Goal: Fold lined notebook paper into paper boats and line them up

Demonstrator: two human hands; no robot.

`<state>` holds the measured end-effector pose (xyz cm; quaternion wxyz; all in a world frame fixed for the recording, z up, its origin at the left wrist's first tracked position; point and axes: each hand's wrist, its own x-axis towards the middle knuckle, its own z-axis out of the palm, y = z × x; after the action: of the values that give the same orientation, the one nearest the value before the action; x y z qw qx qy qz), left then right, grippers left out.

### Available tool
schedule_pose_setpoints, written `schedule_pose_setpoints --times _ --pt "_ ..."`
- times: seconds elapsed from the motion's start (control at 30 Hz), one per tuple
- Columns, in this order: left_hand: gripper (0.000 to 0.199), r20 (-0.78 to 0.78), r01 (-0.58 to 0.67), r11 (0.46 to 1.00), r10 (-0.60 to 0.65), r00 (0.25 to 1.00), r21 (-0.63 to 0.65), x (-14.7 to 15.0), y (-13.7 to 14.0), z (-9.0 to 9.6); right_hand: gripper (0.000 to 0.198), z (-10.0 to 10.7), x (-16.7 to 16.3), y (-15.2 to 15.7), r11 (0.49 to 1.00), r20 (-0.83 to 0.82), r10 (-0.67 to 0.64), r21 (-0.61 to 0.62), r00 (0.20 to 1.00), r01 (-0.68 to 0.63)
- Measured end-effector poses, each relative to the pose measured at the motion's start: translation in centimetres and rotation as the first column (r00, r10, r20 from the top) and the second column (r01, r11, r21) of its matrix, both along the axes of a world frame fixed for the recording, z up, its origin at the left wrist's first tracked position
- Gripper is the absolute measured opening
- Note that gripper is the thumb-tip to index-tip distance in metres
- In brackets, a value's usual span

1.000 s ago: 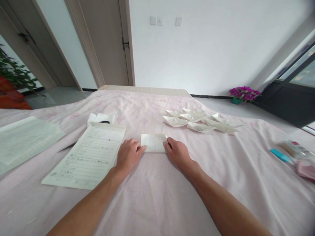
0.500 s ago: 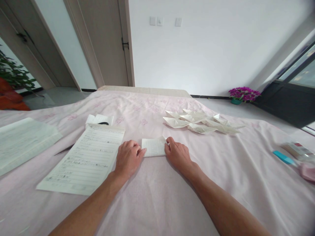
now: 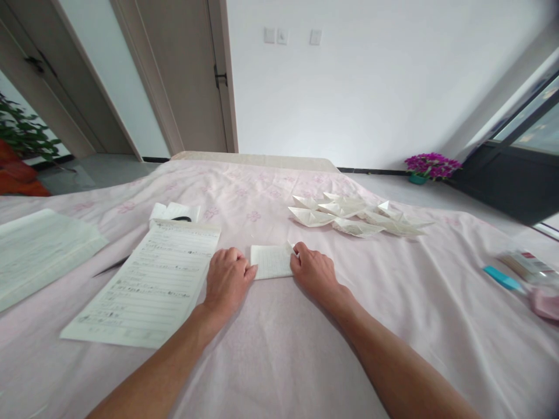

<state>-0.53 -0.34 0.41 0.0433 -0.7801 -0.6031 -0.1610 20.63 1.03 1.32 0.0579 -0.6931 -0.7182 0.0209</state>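
Note:
A small folded sheet of lined paper (image 3: 271, 261) lies on the pink cloth between my hands. My left hand (image 3: 229, 276) is closed at its left edge, the thumb resting by the lower left corner. At the opposite edge, my right hand (image 3: 315, 269) pinches the paper, and a corner flap stands up a little beside its fingers. Beyond the right hand sit several folded paper boats (image 3: 312, 217) in a cluster. A handwritten lined sheet (image 3: 146, 285) lies just left of my left hand.
Scissors (image 3: 112, 266) lie partly under the written sheet, with a white folded paper (image 3: 192, 213) behind. More sheets (image 3: 39, 250) are at far left. A blue-handled item (image 3: 502, 278), a clear packet (image 3: 526, 265) and a pink object (image 3: 545, 302) lie at far right on the pink cloth (image 3: 279, 361).
Both hands stay at the folded paper's edges. My left thumb has slid slightly left, toward the edge, and the view has shifted a touch.

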Motion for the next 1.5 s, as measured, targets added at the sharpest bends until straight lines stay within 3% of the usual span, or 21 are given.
schedule_pose_setpoints --times 0.7,0.87,1.03,1.27,1.5 --pt "0.007 -0.042 0.01 0.989 -0.004 0.999 0.147 0.4 -0.5 -0.3 0.018 -0.1 0.3 0.0 1.0 -0.109 -0.008 0.013 0.994 0.009" --pt "0.029 -0.006 0.188 0.952 -0.192 0.981 0.243 0.3 0.1 -1.2 0.024 -0.1 0.3 -0.1 0.999 -0.101 -0.02 0.026 0.995 0.023" --pt "0.041 -0.002 0.332 0.934 -0.334 0.942 0.129 0.1 0.6 -2.5 0.028 -0.3 0.5 -0.1 0.998 -0.112 -0.024 0.046 0.993 0.029" --pt "0.05 0.005 0.323 0.946 -0.323 0.946 0.041 0.0 0.4 -2.4 0.03 -0.3 0.5 0.0 0.999 -0.127 -0.043 0.024 0.991 0.046" --pt "0.035 -0.022 0.29 0.957 -0.29 0.957 0.028 0.8 -0.1 -1.6 0.016 -0.1 0.7 -0.1 0.997 -0.136 0.06 0.061 0.989 -0.052"
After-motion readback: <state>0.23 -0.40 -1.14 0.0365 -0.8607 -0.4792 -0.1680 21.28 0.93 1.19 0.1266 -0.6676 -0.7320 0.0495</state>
